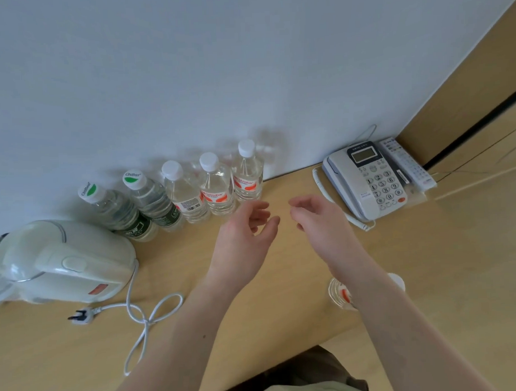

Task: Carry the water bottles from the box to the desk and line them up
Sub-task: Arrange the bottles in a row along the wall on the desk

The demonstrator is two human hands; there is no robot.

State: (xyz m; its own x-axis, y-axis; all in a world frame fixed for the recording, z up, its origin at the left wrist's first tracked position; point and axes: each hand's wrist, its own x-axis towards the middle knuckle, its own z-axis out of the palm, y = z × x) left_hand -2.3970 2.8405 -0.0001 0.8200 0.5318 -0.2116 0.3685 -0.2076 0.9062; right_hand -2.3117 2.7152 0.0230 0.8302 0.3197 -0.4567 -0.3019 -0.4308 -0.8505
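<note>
so, head view: five water bottles (180,195) stand in a row along the wall (246,64) on the surface (284,326). left hand (246,239) and right hand (319,219) hover just before them, each grip loose, holding nothing. likely between trips; next calls for fetching another. box not visible. kettle (63,260) left, telephone (367,179) right.

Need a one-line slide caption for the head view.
Both hands, left and right, hover empty over desk before five lined-up bottles.
</note>
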